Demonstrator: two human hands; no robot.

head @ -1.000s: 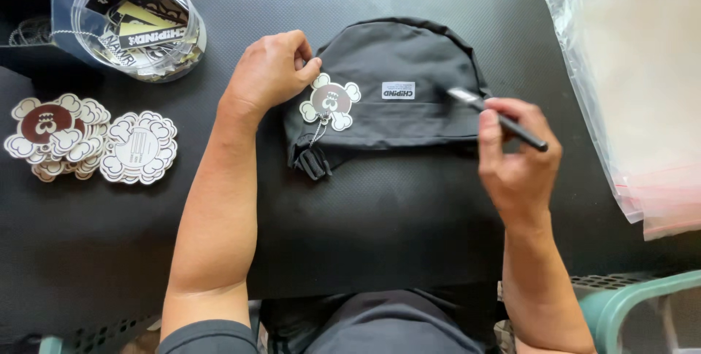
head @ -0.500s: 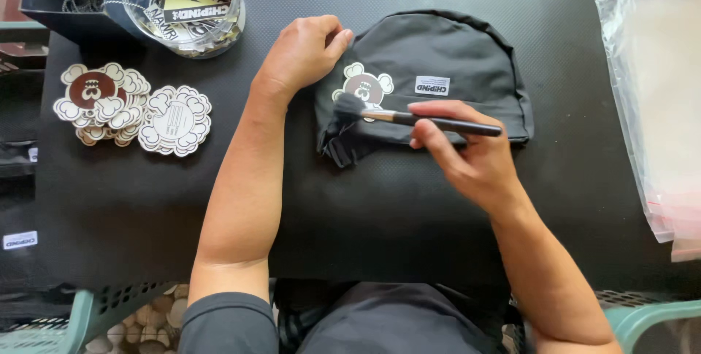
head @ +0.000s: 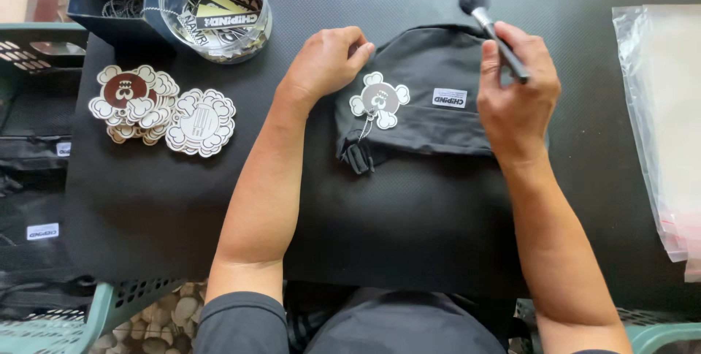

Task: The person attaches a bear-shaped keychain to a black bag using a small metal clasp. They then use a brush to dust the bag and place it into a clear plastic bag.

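While my left hand [head: 326, 62] presses curled on the far left edge of the black bag [head: 431, 113] lying mid-table, my right hand [head: 515, 80] grips a small brush [head: 491, 27], bristles raised past the bag's far edge. If I sweep carelessly, I judge the handle could snag the bone-shaped tag [head: 380, 100] and twist its string.

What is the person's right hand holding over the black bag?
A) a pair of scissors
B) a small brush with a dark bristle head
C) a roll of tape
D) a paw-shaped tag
B: the right hand grips a slim brush whose dark tuft points up past the top edge of the black bag, while the paw-shaped tag lies on the bag by the left hand.
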